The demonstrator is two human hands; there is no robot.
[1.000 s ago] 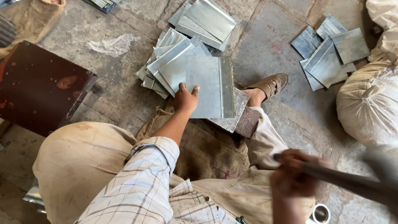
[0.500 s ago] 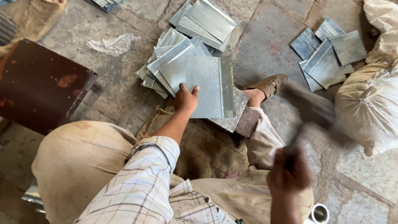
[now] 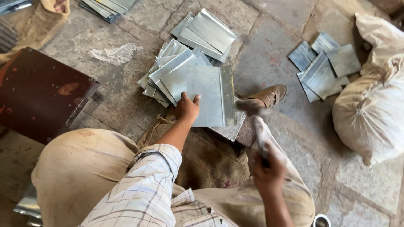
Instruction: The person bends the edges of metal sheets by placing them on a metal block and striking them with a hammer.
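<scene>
My left hand presses flat on the near edge of a grey metal sheet that has a folded strip along its right side. The sheet rests on a block over burlap. My right hand grips the handle of a hammer. Its blurred head is down at the sheet's right edge, close to the fold. My sandalled foot sits just to the right of the sheet.
More metal sheets lie fanned behind the held one, at the top centre and to the right. A dark red metal box stands at left. A full white sack is at right. Burlap covers the floor between my legs.
The hammer swung from low at the right, up over my knee, and down onto the sheet's right edge. My left hand stayed on the sheet.
</scene>
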